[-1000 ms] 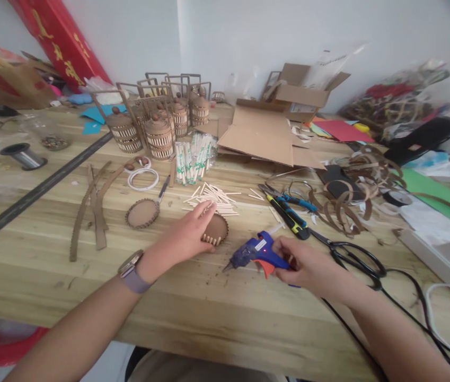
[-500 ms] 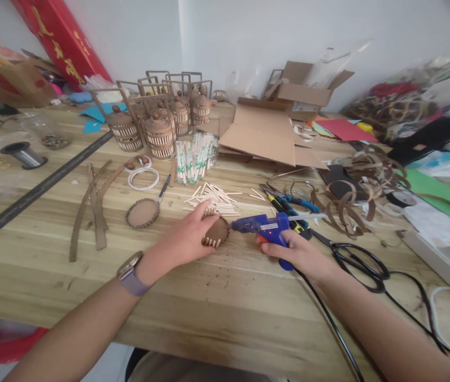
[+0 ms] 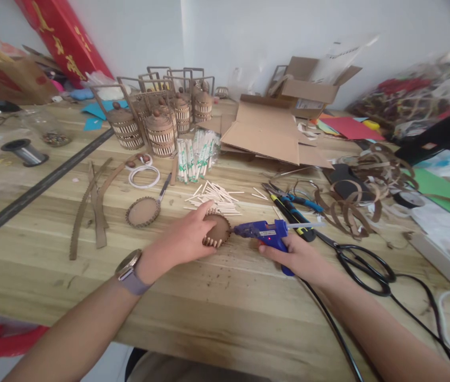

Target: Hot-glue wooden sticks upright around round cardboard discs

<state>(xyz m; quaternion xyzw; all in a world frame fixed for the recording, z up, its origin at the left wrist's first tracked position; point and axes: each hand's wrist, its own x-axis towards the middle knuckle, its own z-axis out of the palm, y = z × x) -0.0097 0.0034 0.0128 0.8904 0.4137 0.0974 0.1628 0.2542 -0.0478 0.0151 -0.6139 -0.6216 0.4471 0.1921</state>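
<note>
My left hand (image 3: 187, 233) grips the left side of a round cardboard disc (image 3: 220, 229) with a notched, corrugated rim. Short wooden sticks stand along part of that rim. In my right hand (image 3: 294, 252) is a blue hot glue gun (image 3: 264, 231), its small red light lit and a glue stick sticking out the back. The nozzle is at the disc's right edge; whether it touches cannot be made out. Loose wooden sticks (image 3: 214, 197) lie in a pile just behind the disc. A second rimmed disc (image 3: 142, 211) rests to the left, beside a pen-like tool (image 3: 165, 187).
Black scissors (image 3: 363, 268), pliers (image 3: 304, 201) and curled cardboard strips (image 3: 355, 196) lie to the right. Finished lidded baskets (image 3: 161, 132) with tall handles stand behind, near a flattened cardboard box (image 3: 264, 130). The glue gun's black cord (image 3: 332, 323) runs toward the front edge.
The glue gun has tipped slightly and dropped a little, its nozzle now lower along the disc's right rim. My left hand keeps its hold on the disc.
</note>
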